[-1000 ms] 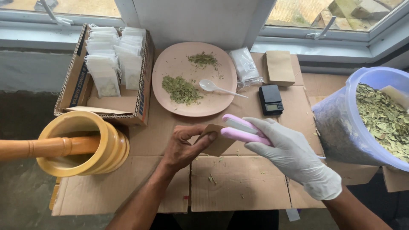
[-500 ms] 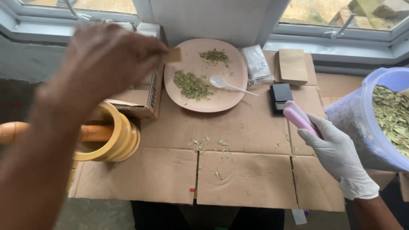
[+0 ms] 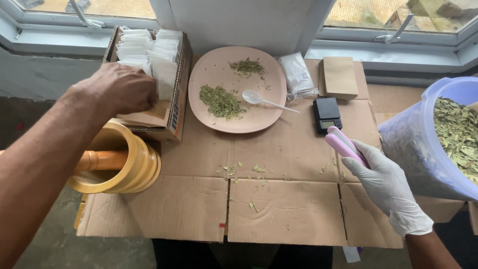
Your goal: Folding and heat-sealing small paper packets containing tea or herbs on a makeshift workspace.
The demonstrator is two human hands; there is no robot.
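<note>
We see a pink, flat clamp-like sealing tool (image 3: 343,144) gripped in the white-gloved right hand (image 3: 386,187), fingers wrapped round its lower end. Just beyond its tip lies a small black pocket scale (image 3: 327,113). The bare left hand (image 3: 122,89) reaches into an open cardboard box of white paper sachets (image 3: 149,55); we cannot tell whether its fingers hold one. Between the hands sits a round pink plate (image 3: 237,89) with dried green leaves.

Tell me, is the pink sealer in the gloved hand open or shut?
Shut: the pink sealer in the gloved right hand shows its two arms lying together, no gap between them.
</note>
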